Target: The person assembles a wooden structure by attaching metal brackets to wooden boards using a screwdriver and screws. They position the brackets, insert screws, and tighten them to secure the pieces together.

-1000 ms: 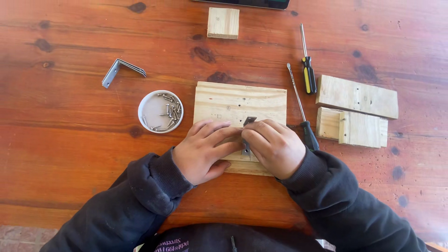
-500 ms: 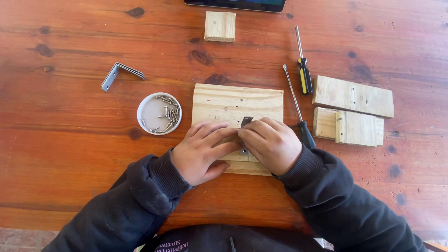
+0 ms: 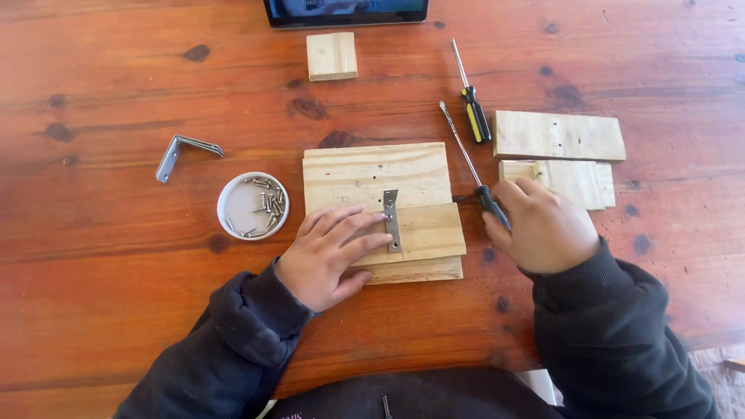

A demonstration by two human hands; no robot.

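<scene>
**Left hand pinning bracket, right hand closing on screwdriver**

Metal bracket (image 3: 391,219) lying flat on a small wood block (image 3: 423,231), itself stacked on a larger pine board (image 3: 372,172) near the table's middle. Left hand (image 3: 334,252) pressed palm down over the block's left part, fingers (image 3: 361,225) spread and extended, tips touching or just beside the bracket's left edge; holding nothing, only pressing. Bracket's right side uncovered, upper end standing slightly proud of the block.

Right hand (image 3: 543,229) off to the right of the boards, knuckles up, fingers curled around the black handle of a long screwdriver (image 3: 464,151); handle mostly hidden under the hand, slim shaft pointing up and left, away from the wrist. Cannot tell whether lifted or resting on the table. Both forearms in dark sleeves, entering from the lower edge.

Just left of the board, a white round dish (image 3: 233,203) with loose screws (image 3: 268,203). Further left, a second angle bracket (image 3: 180,153) lying alone. Above the long screwdriver, a shorter yellow-and-black screwdriver (image 3: 473,112). To the right, two more pine pieces (image 3: 559,136), the lower one partly covered by the right hand. At the far edge, a small square block (image 3: 331,56) and the rim of a dark screen (image 3: 345,17). All on a reddish wooden table (image 3: 116,295).
</scene>
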